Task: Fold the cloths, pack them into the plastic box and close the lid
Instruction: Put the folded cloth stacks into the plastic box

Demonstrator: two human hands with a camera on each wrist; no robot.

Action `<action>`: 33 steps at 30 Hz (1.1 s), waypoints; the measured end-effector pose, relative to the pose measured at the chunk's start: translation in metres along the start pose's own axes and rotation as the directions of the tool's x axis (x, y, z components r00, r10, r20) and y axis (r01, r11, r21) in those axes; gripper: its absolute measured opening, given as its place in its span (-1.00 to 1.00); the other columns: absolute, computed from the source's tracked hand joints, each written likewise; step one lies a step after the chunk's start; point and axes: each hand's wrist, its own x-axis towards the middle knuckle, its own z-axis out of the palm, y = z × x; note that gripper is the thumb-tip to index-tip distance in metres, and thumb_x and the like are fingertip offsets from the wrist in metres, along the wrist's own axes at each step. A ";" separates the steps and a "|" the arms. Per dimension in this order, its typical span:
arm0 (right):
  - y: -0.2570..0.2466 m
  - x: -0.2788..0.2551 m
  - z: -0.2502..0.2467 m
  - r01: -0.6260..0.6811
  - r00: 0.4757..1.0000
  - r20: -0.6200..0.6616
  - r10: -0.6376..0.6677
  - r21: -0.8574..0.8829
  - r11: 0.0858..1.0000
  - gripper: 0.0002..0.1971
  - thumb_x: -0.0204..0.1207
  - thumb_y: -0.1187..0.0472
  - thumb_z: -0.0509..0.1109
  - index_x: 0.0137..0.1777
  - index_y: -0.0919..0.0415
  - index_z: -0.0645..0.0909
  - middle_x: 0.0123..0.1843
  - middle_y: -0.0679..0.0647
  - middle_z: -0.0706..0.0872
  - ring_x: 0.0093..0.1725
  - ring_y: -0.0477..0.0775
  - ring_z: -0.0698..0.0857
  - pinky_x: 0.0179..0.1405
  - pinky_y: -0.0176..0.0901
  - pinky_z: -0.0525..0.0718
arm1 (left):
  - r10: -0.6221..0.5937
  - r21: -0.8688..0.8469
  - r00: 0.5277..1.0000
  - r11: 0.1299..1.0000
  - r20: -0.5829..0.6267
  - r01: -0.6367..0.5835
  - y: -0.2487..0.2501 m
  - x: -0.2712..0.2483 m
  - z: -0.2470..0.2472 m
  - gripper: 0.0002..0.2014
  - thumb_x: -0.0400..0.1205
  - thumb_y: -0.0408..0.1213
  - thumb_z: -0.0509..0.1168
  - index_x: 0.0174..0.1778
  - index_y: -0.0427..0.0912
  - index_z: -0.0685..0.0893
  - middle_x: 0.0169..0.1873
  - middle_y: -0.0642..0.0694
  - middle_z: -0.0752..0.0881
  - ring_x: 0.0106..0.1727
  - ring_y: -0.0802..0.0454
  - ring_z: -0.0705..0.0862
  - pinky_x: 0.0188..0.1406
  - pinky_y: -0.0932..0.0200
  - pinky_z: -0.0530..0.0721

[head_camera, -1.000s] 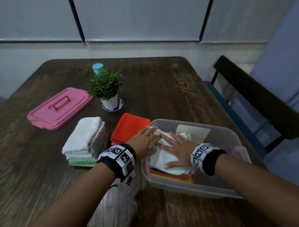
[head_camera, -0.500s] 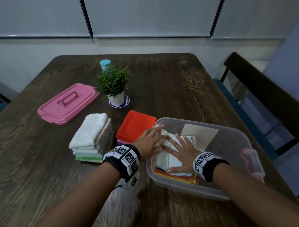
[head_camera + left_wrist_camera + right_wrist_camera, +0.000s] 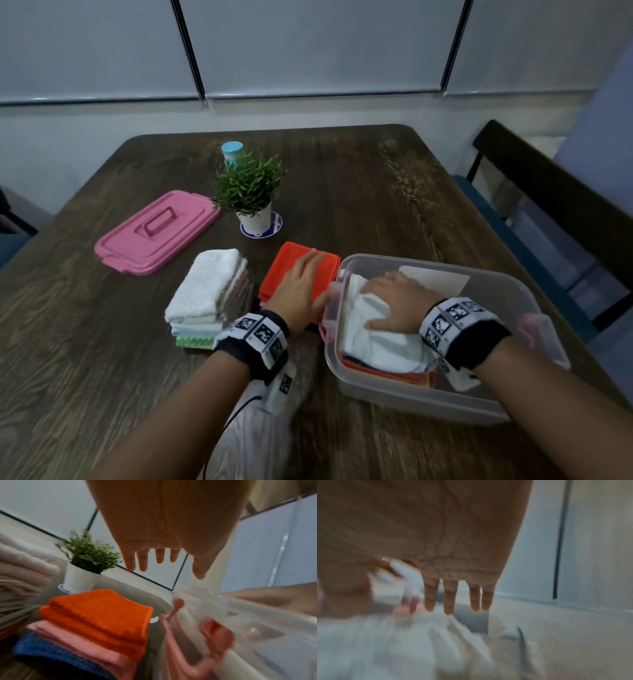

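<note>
leaving the box, left hand

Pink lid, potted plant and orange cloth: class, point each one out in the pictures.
pink lid (image 3: 158, 232), head view, on the flat top by its handle.
potted plant (image 3: 249, 185), head view, on the green leaves.
orange cloth (image 3: 101, 614), left wrist view, on its folded top face.

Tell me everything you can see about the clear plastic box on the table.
The plastic box is a clear, rectangular tub, lid off, sitting upright on the wooden table at its near right. Pink latches hang at its ends. Inside its left part lies a stack of folded cloths, a white cloth on top, orange and yellow edges below. The right hand presses flat on that white cloth.
</note>
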 end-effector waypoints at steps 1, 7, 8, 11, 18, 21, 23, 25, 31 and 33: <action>-0.003 0.002 -0.011 -0.018 0.998 -0.058 0.021 0.057 0.998 -0.33 0.50 -0.26 0.33 0.58 -0.06 0.31 0.59 -0.02 0.37 0.57 0.17 0.27 0.56 0.11 0.26 | -0.077 -0.012 0.996 0.997 -0.035 0.076 -0.009 0.002 -0.005 -0.29 0.64 0.01 0.27 0.65 -0.16 0.16 0.62 -0.17 0.19 0.59 -0.17 0.25 0.58 -0.09 0.24; -0.038 0.026 -0.070 -0.045 0.955 -0.258 0.148 0.367 0.929 -0.61 0.65 -0.02 0.26 0.41 0.09 0.51 0.39 0.08 0.53 0.41 0.12 0.49 0.40 -0.05 0.43 | -0.454 -0.078 0.891 0.887 0.023 0.455 -0.056 0.018 -0.016 -0.36 0.66 -0.13 0.28 0.61 -0.25 0.23 0.48 -0.35 0.42 0.48 -0.28 0.44 0.47 -0.07 0.37; -0.047 0.033 -0.075 -0.051 0.957 -0.245 0.157 0.393 0.918 -0.63 0.66 0.00 0.25 0.39 0.10 0.53 0.38 0.09 0.54 0.40 0.11 0.51 0.38 -0.09 0.43 | -0.488 -0.092 0.871 0.866 0.048 0.491 -0.061 0.020 -0.015 -0.37 0.65 -0.12 0.28 0.60 -0.25 0.24 0.46 -0.35 0.46 0.46 -0.28 0.46 0.45 -0.06 0.40; -0.070 0.054 -0.082 -0.118 0.975 -0.122 0.185 0.420 0.900 -0.69 0.68 0.06 0.22 0.33 0.16 0.58 0.33 0.11 0.61 0.33 0.12 0.58 0.29 -0.12 0.49 | -0.579 -0.090 0.806 0.803 0.118 0.590 -0.071 0.024 -0.007 -0.38 0.65 -0.11 0.29 0.56 -0.30 0.26 0.43 -0.37 0.50 0.44 -0.28 0.49 0.41 -0.03 0.43; -0.106 0.091 -0.077 -0.239 0.971 0.055 0.233 0.276 0.931 -0.61 0.70 0.04 0.23 0.40 0.27 0.55 0.41 0.19 0.59 0.39 0.19 0.56 0.27 -0.13 0.49 | -0.699 -0.067 0.703 0.701 0.133 0.710 -0.085 0.031 0.001 -0.35 0.59 -0.03 0.37 0.48 -0.34 0.35 0.43 -0.35 0.44 0.44 -0.28 0.47 0.40 -0.06 0.45; -0.112 0.099 -0.075 -0.251 0.968 0.068 0.242 0.267 0.930 -0.60 0.69 0.03 0.24 0.39 0.28 0.55 0.40 0.19 0.59 0.38 0.19 0.56 0.28 -0.11 0.50 | -0.689 -0.040 0.709 0.712 0.150 0.701 -0.088 0.034 -0.004 -0.45 0.55 -0.04 0.39 0.37 -0.31 0.54 0.28 -0.32 0.62 0.27 -0.25 0.62 0.27 -0.04 0.60; -0.112 0.102 -0.074 -0.253 0.967 0.063 0.246 0.271 0.929 -0.59 0.68 0.02 0.25 0.40 0.26 0.53 0.41 0.18 0.58 0.39 0.18 0.55 0.27 -0.13 0.48 | -0.657 -0.078 0.736 0.735 0.162 0.673 -0.087 0.037 -0.008 -0.58 0.55 -0.11 0.36 0.24 -0.31 0.65 0.13 -0.27 0.72 0.13 -0.24 0.70 0.14 0.00 0.67; -0.110 0.104 -0.073 -0.255 0.967 0.051 0.251 0.288 0.923 -0.59 0.67 0.02 0.26 0.42 0.23 0.50 0.43 0.16 0.55 0.40 0.16 0.53 0.26 -0.15 0.46 | -0.633 -0.170 0.759 0.740 0.152 0.651 -0.080 0.041 -0.015 -0.61 0.57 -0.12 0.31 0.21 -0.32 0.64 0.11 -0.26 0.72 0.14 -0.26 0.69 0.10 0.04 0.64; -0.093 0.101 -0.072 -0.290 0.938 -0.014 0.345 0.512 0.809 -0.52 0.64 -0.11 0.26 0.43 0.17 0.46 0.37 0.13 0.59 0.34 0.17 0.59 0.24 -0.07 0.51 | -0.539 -0.590 0.842 0.670 0.030 0.450 -0.052 0.060 -0.043 -0.48 0.14 0.20 0.22 -0.19 -0.14 0.58 -0.11 -0.27 0.72 0.02 -0.30 0.72 0.08 -0.27 0.71; -0.084 0.097 -0.072 -0.286 0.921 -0.030 0.389 0.625 0.726 -0.55 0.61 -0.19 0.25 0.27 0.15 0.53 0.13 0.11 0.66 0.22 0.21 0.66 0.10 -0.07 0.57 | -0.515 -0.668 0.857 0.641 -0.007 0.379 -0.025 0.058 -0.068 -0.63 0.23 0.12 0.30 -0.25 -0.08 0.53 -0.22 -0.20 0.69 -0.05 -0.27 0.73 0.03 -0.25 0.73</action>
